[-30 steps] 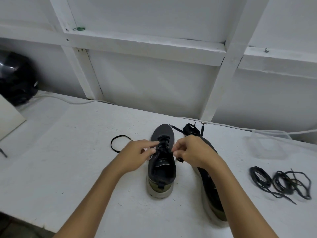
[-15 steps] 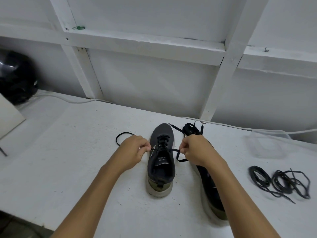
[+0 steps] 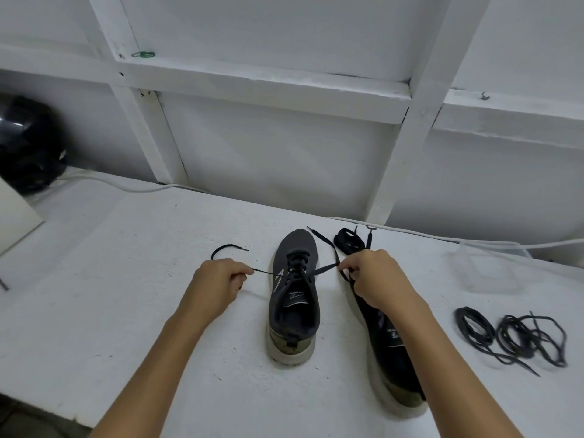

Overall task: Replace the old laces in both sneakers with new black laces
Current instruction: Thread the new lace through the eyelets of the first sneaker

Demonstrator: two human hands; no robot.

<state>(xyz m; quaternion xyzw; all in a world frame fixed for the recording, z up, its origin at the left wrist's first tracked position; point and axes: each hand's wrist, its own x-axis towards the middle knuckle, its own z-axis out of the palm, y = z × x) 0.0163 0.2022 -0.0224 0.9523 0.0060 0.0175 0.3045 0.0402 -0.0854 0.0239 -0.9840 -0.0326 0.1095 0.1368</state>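
A dark grey sneaker [image 3: 294, 298] with a pale sole stands toe-away on the white table [image 3: 120, 295], a black lace [image 3: 297, 263] threaded through its eyelets. My left hand [image 3: 215, 282] pinches the lace's left end, whose tail loops behind it. My right hand [image 3: 376, 279] grips the right end; both ends are pulled taut sideways. A second sneaker [image 3: 395, 358] lies at the right, partly hidden under my right forearm. A bundled black lace [image 3: 347, 241] lies beyond my right hand.
Two coils of dark laces [image 3: 512, 336] lie at the right. A clear plastic container [image 3: 486, 267] sits behind them. A white cable runs along the wall. A black helmet-like object [image 3: 28, 147] is at far left. The table's near edge is at lower left.
Both hands have moved apart from the sneaker's tongue, drawing the lace ends outward until they are taut. The left tail has been drawn toward the left hand.
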